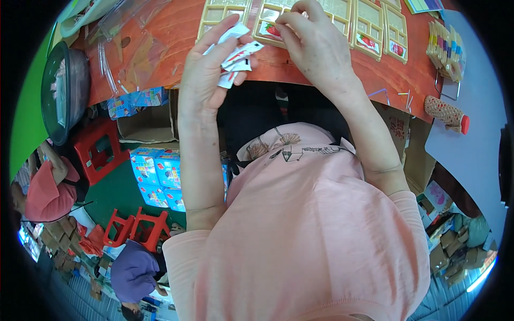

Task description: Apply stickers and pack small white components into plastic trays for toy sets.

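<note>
My left hand (199,80) is closed around a loose fan of small white packets (238,53) with red and black marks, held above the table's near edge. To its right, my right hand (317,51) has its fingers bent together over a cream compartment tray (258,38). The fingertips are beside a small strawberry-printed packet (271,30) lying in that tray's near compartment; whether they pinch anything is hidden. Further right, another cream tray (368,24) has a similar strawberry-printed packet (367,41) in its near compartment, and the tray beside it holds one too.
The red table (155,48) carries clear plastic pieces at left. A dark green basin (56,91) stands left of it. At right are bundled sticks (445,48) and a red-capped bottle (447,113). Red stools (99,152), blue boxes (160,174) and two people are behind.
</note>
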Action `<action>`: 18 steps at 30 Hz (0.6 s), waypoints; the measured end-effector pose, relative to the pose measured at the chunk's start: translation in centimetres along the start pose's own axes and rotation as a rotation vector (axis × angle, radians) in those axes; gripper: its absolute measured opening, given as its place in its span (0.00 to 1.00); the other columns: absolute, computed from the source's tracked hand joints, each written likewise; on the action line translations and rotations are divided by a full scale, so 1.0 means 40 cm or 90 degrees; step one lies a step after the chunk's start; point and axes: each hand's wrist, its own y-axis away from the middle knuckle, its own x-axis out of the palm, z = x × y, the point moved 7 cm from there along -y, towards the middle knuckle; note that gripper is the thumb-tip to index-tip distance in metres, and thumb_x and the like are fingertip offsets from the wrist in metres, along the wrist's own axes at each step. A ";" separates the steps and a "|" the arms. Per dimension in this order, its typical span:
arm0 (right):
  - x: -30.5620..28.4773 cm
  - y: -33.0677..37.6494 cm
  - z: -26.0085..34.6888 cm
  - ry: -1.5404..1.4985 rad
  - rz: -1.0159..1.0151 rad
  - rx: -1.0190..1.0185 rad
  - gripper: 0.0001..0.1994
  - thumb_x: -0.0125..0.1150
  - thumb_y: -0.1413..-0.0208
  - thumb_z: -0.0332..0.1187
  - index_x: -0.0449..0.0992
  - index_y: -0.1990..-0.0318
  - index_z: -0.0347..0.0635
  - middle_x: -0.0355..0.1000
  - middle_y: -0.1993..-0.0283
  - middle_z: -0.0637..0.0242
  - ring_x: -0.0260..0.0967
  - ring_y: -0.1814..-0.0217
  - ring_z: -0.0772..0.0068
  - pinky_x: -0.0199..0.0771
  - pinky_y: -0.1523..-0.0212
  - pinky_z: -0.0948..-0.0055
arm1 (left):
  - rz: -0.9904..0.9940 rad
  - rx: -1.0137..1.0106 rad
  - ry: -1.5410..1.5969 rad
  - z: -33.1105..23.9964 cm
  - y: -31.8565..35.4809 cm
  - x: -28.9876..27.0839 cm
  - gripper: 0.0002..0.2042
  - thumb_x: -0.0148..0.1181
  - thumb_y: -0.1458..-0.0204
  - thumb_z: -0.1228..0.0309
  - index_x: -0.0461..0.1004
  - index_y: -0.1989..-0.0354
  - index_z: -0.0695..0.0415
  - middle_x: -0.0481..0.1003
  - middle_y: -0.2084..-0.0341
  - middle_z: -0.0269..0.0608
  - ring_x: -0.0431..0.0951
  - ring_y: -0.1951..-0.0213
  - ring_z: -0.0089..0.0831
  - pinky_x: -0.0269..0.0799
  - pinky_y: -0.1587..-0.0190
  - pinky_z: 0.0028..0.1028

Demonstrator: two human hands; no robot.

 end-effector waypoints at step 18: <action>0.179 -0.056 -0.031 -0.266 0.291 0.333 0.07 0.59 0.41 0.28 0.77 0.59 0.35 0.75 0.67 0.61 0.73 0.65 0.66 0.72 0.63 0.72 | -0.136 0.100 0.017 -0.099 0.021 -0.164 0.11 0.57 0.39 0.72 0.69 0.51 0.63 0.79 0.66 0.51 0.82 0.75 0.32 0.71 0.86 0.20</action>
